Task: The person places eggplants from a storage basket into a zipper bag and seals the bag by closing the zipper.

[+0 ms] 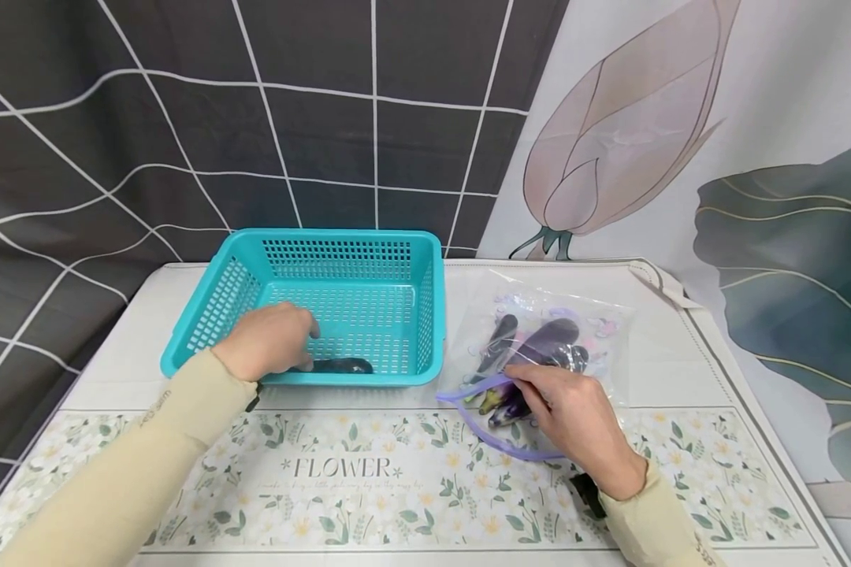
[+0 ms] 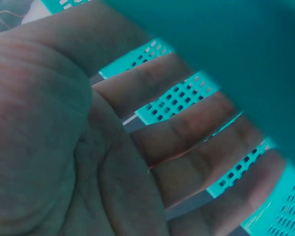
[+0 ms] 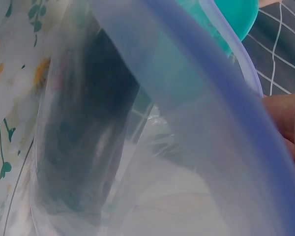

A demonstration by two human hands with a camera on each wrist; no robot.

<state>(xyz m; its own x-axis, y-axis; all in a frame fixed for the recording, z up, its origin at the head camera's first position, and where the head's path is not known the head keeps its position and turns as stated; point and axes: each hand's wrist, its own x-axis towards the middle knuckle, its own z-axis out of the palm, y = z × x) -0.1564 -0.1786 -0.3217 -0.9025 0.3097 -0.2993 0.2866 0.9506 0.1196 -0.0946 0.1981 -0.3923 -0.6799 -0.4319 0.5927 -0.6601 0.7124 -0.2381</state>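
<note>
My left hand (image 1: 273,339) reaches over the near left side of a turquoise plastic basket (image 1: 425,315). In the left wrist view its palm is bare and the fingers are spread, with the tips hidden behind the blurred basket rim (image 2: 226,59). A dark eggplant (image 1: 343,365) lies along the basket's near wall, right by this hand. With thumb and fingers my right hand (image 1: 574,409) pinches the purple zip edge (image 1: 492,441) of a clear plastic bag (image 1: 610,378), holding its mouth apart. Several eggplants (image 1: 546,342) lie inside the bag, stems toward the mouth.
Both basket and bag rest on a white table covering (image 1: 124,346) with a floral printed strip (image 1: 340,504) along the front. A dark gridded curtain (image 1: 326,134) hangs close behind the basket. Behind the bag hangs a pale flower-patterned curtain (image 1: 631,118).
</note>
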